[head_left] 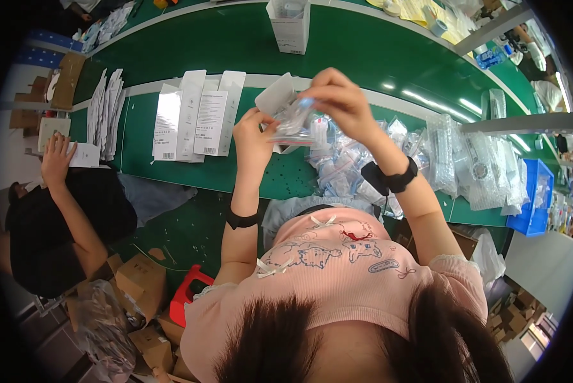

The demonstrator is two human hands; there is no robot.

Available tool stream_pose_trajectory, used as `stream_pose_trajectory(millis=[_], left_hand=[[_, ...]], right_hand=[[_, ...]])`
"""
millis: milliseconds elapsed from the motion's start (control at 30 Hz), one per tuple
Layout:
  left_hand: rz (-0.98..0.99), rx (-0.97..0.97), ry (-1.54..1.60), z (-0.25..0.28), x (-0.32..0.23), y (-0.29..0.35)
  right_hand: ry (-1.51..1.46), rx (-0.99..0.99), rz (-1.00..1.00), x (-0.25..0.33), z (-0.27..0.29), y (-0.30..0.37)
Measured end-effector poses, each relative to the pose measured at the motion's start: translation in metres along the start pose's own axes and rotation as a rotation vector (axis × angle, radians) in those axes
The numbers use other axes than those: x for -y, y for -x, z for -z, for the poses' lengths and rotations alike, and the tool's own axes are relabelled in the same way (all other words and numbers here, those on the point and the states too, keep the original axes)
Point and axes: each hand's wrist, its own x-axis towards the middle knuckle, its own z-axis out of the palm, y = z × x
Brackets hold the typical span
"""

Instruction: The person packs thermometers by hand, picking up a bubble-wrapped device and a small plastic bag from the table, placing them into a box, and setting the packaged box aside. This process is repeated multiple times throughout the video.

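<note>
In front of me a small clear plastic bag (293, 122) with a red strip along its edge is stretched between my hands. My left hand (254, 139) pinches the bag's left side. The fingers of my right hand (341, 102) close on its upper right part; what lies inside the bag is too blurred to name. Behind the bag stands a white box (275, 94) with its flap raised, partly hidden by the bag and my hands. A heap of small clear bags (345, 167) lies to the right, under my right forearm.
Several white boxes (211, 121) stand left of my hands, with flat white cartons (106, 115) farther left. Bubble-wrap sleeves (472, 163) and a blue bin (539, 198) are at the right. Another white box (289, 32) stands across the table. A co-worker's hand (56, 159) is at far left.
</note>
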Motion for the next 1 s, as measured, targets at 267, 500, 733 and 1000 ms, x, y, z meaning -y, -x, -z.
stream_pose_trajectory(millis=[267,500,733,1000], left_hand=[[-0.037,-0.040,-0.004,0.004,0.012,-0.001],[0.051,0.054,0.015,0.001,0.014,-0.004],[-0.228,-0.235,0.208,-0.010,0.055,-0.025],[-0.052,0.109,-1.020,-0.007,0.143,-0.020]], right_hand=[[0.521,0.652,0.301,-0.023,-0.026,-0.002],[0.482,0.162,0.193,-0.039,-0.013,0.018],[-0.115,-0.096,-0.381,-0.073,-0.010,0.032],[0.287,-0.526,-0.323,-0.130,0.123,0.006]])
